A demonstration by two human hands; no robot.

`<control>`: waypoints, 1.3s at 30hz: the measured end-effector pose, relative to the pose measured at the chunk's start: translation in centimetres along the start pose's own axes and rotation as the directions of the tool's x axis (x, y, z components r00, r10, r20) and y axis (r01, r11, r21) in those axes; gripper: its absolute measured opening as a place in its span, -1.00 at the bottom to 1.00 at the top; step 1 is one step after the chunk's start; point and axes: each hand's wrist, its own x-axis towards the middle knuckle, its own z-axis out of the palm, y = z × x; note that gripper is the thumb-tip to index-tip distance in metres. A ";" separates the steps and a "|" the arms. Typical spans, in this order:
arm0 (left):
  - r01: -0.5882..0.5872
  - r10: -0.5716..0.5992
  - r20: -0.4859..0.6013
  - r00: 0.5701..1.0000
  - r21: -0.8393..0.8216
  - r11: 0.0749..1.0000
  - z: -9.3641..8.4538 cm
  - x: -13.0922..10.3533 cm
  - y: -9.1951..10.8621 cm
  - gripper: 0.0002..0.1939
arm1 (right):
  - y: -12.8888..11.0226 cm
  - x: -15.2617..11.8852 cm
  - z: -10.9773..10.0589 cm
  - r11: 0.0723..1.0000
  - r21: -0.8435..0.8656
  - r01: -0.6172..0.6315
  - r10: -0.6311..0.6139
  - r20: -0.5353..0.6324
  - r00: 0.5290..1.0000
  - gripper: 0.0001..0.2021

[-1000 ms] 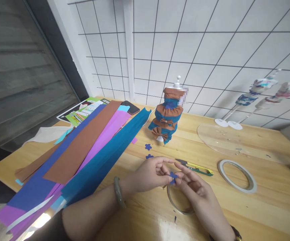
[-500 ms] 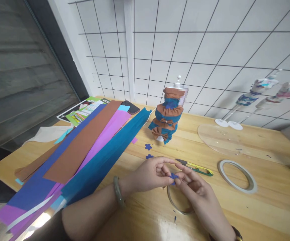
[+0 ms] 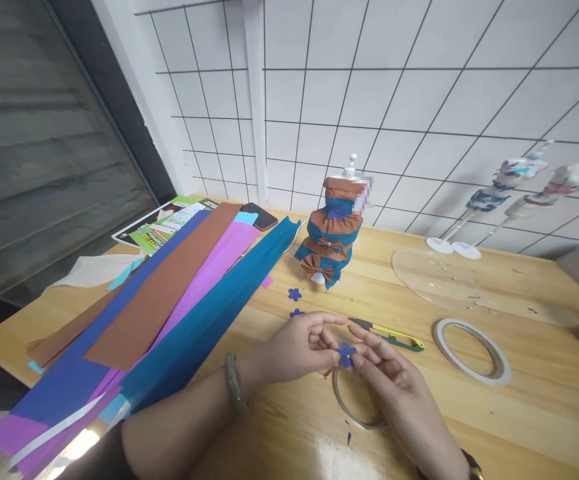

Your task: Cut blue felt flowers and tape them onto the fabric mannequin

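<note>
A small blue paper flower (image 3: 346,355) with a tiny pale spot at its centre is held between both hands. My left hand (image 3: 302,348) pinches its left edge between thumb and finger. On the other side, my right hand (image 3: 389,373) pinches the right edge. Another blue flower (image 3: 295,295) lies flat on the table, and a second one is partly hidden behind my left hand. Beyond them stands a small dress form (image 3: 332,230) wrapped in brown and teal paper with bows.
Long coloured paper strips (image 3: 164,293) cover the table's left side. A yellow-green cutter (image 3: 394,337) lies behind my right hand, near a white tape roll (image 3: 472,351). A thin ring (image 3: 352,410) is below my hands. Two decorated stands (image 3: 489,199) are at the back right.
The pale spot at the flower's centre now shows, where fingers covered part of the flower before. Both hands keep their pinch, and the view has shifted slightly.
</note>
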 end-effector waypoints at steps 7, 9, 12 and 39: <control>0.000 0.000 -0.028 1.000 -0.013 1.000 0.0 0.1 0.1 -0.43 | -0.3 0.1 0.3 1.000 0.020 0.008 -0.008 0.001 1.000 -0.41; 0.003 -0.003 -0.033 0.999 -0.006 1.000 0.0 0.1 0.0 -0.44 | -0.3 0.1 0.3 1.000 0.022 0.011 -0.011 -0.002 1.000 -0.42; -0.007 0.007 -0.033 0.999 0.015 1.000 -0.1 0.2 -0.1 -0.47 | -0.1 0.1 0.2 0.999 0.040 0.009 -0.008 -0.021 1.000 -0.46; -0.118 0.191 -0.145 0.971 0.404 0.907 0.2 -0.2 1.0 -0.84 | -0.4 -0.2 0.1 0.993 -0.043 0.112 -0.114 -0.040 0.993 -0.62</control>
